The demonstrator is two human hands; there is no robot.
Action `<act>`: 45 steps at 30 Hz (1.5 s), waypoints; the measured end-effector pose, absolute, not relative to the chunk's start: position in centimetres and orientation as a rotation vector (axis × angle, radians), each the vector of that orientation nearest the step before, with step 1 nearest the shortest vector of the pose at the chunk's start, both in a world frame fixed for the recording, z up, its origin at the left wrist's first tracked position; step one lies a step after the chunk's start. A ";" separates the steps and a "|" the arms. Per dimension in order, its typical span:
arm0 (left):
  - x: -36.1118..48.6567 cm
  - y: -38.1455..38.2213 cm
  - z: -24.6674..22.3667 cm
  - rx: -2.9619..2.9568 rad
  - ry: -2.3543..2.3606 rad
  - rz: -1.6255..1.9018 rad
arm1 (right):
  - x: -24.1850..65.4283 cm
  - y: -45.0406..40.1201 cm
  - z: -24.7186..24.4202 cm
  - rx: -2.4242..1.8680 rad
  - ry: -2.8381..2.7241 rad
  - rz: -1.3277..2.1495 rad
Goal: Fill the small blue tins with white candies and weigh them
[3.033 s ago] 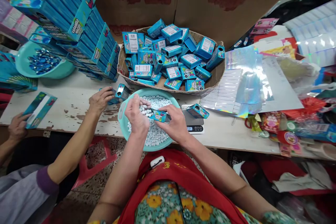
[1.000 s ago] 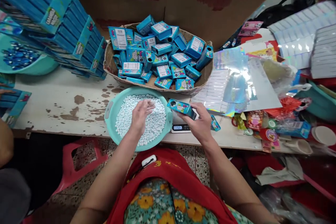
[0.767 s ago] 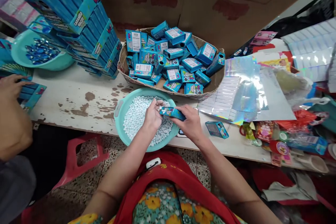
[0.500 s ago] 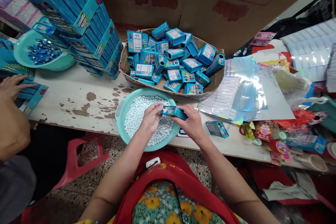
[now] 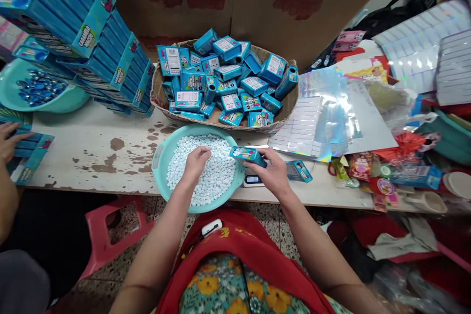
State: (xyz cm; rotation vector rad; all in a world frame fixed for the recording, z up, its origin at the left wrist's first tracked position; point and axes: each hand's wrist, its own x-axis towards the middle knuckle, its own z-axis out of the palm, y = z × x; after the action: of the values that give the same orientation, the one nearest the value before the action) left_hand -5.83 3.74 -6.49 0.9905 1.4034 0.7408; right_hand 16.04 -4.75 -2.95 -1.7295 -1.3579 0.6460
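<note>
My right hand (image 5: pixel 274 172) grips a small blue candy box (image 5: pixel 246 154), held over the right rim of a turquoise basin (image 5: pixel 157 167). White candies (image 5: pixel 217 176) fill much of the basin. Above them is my left hand (image 5: pixel 196 163), its fingers pinched together; whether anything is between them is hidden. Below the held box lies a small digital scale (image 5: pixel 253 180) with a lit display. Another blue box (image 5: pixel 299 171) rests on the table just right of my right hand.
Behind the basin stands a cut-down carton (image 5: pixel 221 125) heaped with blue boxes. Stacked display packs (image 5: pixel 106 54) rise at left beside a bowl of blue wrapped sweets (image 5: pixel 42 86). A co-worker's hand (image 5: pixel 9 142) is at far left. Shiny sheets (image 5: pixel 312 117) cover the right side.
My left hand has let go of the blue box and moved left over the candies. My right hand keeps hold of the box. The view has shifted somewhat to the right.
</note>
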 end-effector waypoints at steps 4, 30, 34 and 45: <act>-6.8 3.1 -7.8 1.342 1.562 0.708 | 19.0 -6.2 -6.1 -1.721 -0.995 0.750; -4.2 3.4 -8.0 1.260 1.580 0.617 | 25.7 -16.0 -9.0 -1.995 -0.616 0.215; -3.4 3.7 -7.2 1.322 1.554 0.592 | 26.8 -17.3 -9.8 -2.038 -0.494 0.178; 1.0 4.3 -4.4 1.567 1.359 0.515 | 27.7 -20.7 -12.9 -2.161 -0.273 0.147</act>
State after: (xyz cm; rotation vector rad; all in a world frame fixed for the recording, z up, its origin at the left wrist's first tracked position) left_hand 0.98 4.30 -4.42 1.5674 1.3590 0.5145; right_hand 27.69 -20.70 -12.91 -2.1607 -0.2733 0.1471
